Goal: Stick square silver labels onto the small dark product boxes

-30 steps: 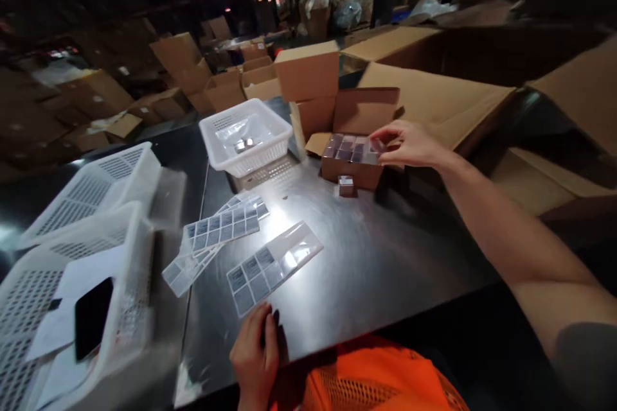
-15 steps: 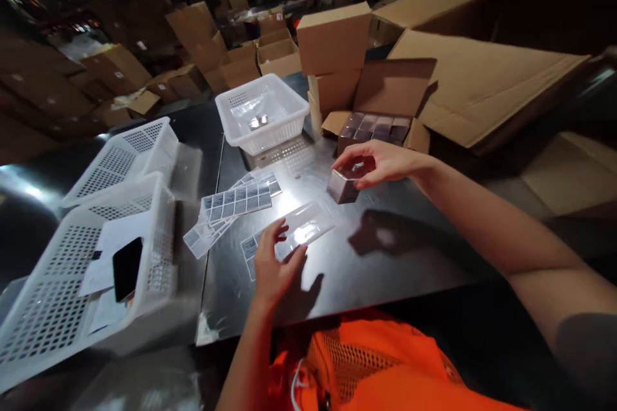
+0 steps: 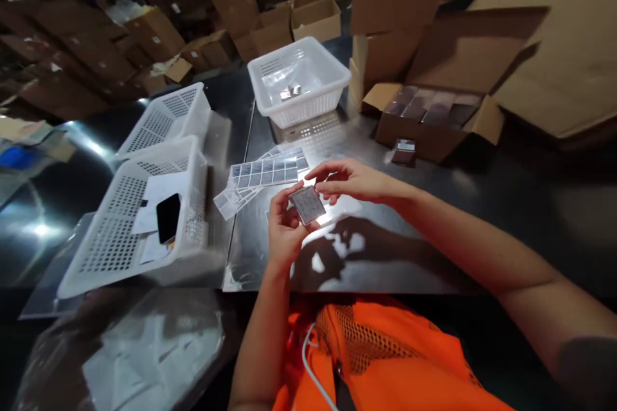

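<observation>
My left hand [image 3: 284, 221] is closed around a small square box [image 3: 309, 205], its greyish printed face tilted up towards me. The curled fingers of my right hand [image 3: 344, 181] meet that box at its upper right corner. Beneath both hands, clear plastic film lies on the metal table, partly hidden. Just left of them is a loose pile of label sheets [image 3: 264, 173] with dark rectangular labels. Another small box [image 3: 403, 151], a pale label on its top, stands beside the open carton [image 3: 414, 141] of similar dark boxes.
A white basket [image 3: 301, 109] holding clear plastic and small shiny items stands at the back. Two more white baskets [image 3: 193, 167] are at the left, the nearer with papers and a black phone [image 3: 168, 218]. Large cardboard boxes [image 3: 400, 0] rise behind the carton.
My right hand has brought the small box from beside the carton to my left hand, which has closed on it. The view has shifted, so the table things appear further right and higher.
</observation>
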Demonstrator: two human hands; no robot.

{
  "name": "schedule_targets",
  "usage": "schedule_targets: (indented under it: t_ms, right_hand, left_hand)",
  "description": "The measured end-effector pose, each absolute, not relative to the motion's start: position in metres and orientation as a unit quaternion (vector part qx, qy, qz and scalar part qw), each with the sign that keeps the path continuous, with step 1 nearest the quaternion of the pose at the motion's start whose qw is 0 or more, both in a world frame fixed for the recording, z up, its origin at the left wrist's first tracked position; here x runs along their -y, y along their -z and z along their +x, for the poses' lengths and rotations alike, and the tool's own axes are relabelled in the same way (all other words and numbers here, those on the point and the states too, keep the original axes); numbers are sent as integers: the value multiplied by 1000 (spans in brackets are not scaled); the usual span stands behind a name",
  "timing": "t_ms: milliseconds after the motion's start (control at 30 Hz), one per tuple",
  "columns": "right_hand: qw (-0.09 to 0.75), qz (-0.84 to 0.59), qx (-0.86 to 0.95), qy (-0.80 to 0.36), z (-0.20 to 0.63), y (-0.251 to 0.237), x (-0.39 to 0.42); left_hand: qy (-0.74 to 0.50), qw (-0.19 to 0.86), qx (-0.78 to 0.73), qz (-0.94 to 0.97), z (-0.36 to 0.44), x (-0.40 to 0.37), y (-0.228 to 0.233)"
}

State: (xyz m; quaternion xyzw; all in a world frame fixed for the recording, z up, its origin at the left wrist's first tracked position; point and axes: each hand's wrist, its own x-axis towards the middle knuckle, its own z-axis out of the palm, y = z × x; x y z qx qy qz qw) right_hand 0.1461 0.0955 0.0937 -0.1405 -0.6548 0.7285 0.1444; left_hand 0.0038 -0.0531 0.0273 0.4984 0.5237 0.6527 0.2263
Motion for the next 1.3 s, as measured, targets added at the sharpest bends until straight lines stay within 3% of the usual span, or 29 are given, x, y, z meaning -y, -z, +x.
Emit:
schedule_targets:
  t_ms: [267, 467, 667, 900, 1067, 1300]
  right_hand:
    - [159, -139, 679, -703, 140, -85, -79]
    - [177, -123, 677, -704, 162, -82, -75]
    - [210, -204, 677, -675, 184, -74, -61]
    - [200, -193, 631, -724, 200, -51, -49]
    - [156, -107, 533, -825, 206, -26, -53]
    - [149, -106, 526, -830, 203, -19, -47]
  left_hand:
    - [-718, 297, -484, 403, 1, 59, -17]
    - [-708, 327, -482, 399, 12, 49, -15]
    - [-670, 355, -483, 437, 22, 61, -13]
    - [-631, 333, -528, 461, 28, 67, -10]
    - [-603, 218, -563, 522, 37, 63, -22]
    - [-581, 154, -567, 563, 37, 66, -30]
